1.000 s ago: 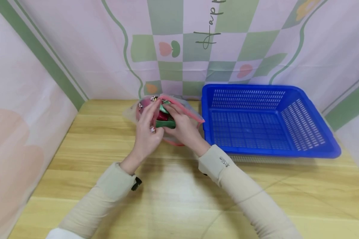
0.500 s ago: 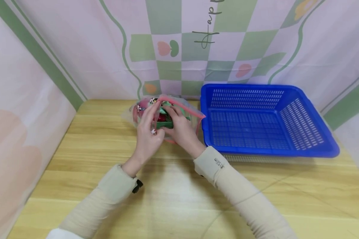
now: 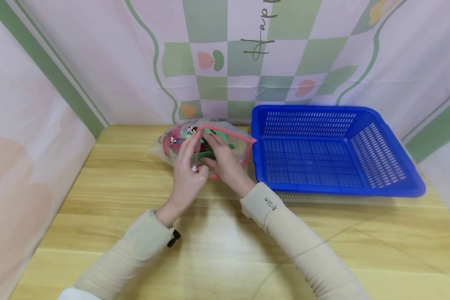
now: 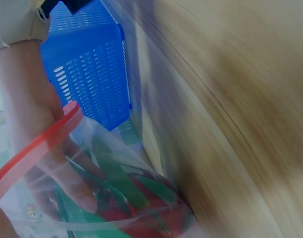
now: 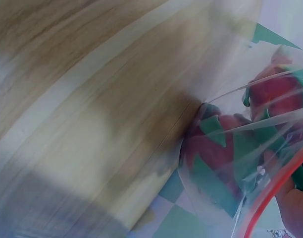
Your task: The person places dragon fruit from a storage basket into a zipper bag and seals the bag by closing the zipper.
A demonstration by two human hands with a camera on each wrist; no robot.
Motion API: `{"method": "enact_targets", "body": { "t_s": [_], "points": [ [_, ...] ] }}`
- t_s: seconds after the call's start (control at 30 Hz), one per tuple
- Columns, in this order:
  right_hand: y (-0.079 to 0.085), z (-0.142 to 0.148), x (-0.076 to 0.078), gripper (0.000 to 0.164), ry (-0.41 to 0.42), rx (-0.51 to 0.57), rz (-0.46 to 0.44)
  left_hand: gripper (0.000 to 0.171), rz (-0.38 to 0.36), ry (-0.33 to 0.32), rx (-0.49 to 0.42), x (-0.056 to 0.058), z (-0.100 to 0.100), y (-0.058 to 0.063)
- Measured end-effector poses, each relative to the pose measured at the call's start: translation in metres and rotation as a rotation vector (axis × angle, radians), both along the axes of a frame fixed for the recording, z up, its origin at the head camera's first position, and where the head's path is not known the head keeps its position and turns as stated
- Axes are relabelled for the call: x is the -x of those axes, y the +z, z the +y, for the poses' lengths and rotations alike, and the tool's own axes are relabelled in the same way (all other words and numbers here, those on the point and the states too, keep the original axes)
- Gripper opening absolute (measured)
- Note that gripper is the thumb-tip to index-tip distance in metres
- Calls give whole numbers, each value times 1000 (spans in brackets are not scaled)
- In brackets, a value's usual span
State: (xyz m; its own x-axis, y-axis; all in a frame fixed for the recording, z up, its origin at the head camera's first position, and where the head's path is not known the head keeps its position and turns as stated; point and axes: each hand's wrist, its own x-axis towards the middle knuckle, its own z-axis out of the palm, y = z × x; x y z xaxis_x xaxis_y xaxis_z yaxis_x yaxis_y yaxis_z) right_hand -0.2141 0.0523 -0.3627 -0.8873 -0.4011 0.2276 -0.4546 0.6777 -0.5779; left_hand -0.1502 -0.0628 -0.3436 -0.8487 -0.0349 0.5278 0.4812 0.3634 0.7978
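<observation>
A clear zip bag (image 3: 165,152) with a pink-red zip edge and small cartoon prints lies near the back of the wooden table. Soft-looking red and green things (image 5: 216,153) show through its plastic, their kind unclear. My left hand (image 3: 187,179) holds the mouth of the bag at its near left side, thumb apart from the fingers. Past the zip edge reaches my right hand (image 3: 226,162), with its fingers inside the bag. In the left wrist view the fingers (image 4: 77,191) of that hand extend down against the red and green contents.
A blue perforated basket (image 3: 395,189) stands to the right, close beside the bag's mouth. Behind the table hangs a patterned green and white cloth (image 3: 243,89), and another cloth hangs along the left edge.
The bag and its contents have shifted slightly left and its mouth shows wider. My right hand has moved a little left with it. The left hand keeps its hold.
</observation>
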Motion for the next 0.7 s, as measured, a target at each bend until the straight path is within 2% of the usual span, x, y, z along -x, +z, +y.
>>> {"method": "enact_targets", "body": {
  "t_s": [0.2, 0.7],
  "points": [
    [-1, -4, 2, 62, -6, 47, 6, 78, 0, 6, -5, 0, 1, -1],
    [0, -8, 7, 61, -59, -94, 112, 78, -5, 25, 9, 4, 2, -5]
  ]
}}
